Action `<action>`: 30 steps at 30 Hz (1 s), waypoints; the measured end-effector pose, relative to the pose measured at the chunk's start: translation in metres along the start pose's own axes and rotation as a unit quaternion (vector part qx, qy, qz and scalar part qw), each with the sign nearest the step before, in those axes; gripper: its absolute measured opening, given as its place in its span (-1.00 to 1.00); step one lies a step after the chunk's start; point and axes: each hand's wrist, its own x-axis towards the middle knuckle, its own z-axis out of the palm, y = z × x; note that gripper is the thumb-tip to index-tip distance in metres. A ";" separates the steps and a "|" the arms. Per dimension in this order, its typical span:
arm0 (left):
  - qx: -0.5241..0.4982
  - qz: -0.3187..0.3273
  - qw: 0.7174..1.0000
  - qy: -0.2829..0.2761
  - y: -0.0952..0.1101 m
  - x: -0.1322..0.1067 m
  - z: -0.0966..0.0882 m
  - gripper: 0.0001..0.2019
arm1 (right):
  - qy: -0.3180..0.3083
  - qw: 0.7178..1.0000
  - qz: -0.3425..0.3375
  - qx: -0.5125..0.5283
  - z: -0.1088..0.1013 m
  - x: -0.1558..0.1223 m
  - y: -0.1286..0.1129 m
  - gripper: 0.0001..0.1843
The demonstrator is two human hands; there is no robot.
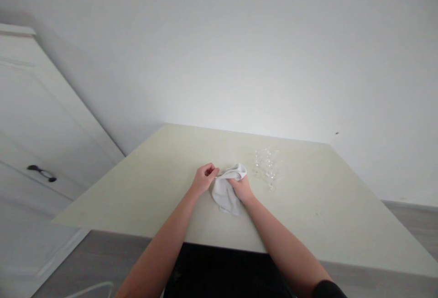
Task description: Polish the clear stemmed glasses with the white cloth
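A whitish cloth (228,196) is bunched in my right hand (242,187), its fingers mostly covered by the folds and its lower end hanging toward the table's front. My left hand (205,177) is closed in a pinch at the cloth's left edge. Something thin and pale shows between its fingertips and the cloth, too small to name. Whether the folds wrap another object is hidden. Just right of my right hand, several clear glass pieces (267,163) that look like small stemmed glasses stand or lie close together; their outlines are faint.
The pale table (318,188) reaches back to a white wall (239,51). A white cabinet (51,120) with a dark handle (41,173) stands at the left. Grey floor (112,252) shows beyond the table's front edge.
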 end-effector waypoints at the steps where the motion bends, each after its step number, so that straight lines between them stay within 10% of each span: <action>1: 0.001 0.000 1.000 0.000 0.000 0.000 0.000 -0.65 | 0.004 1.000 0.004 0.001 0.000 0.000 -0.001 -0.81; 30: 0.012 -0.040 0.999 -0.010 0.001 -0.006 0.002 -0.66 | 0.010 0.999 0.054 0.002 -0.002 -0.002 0.002 -0.77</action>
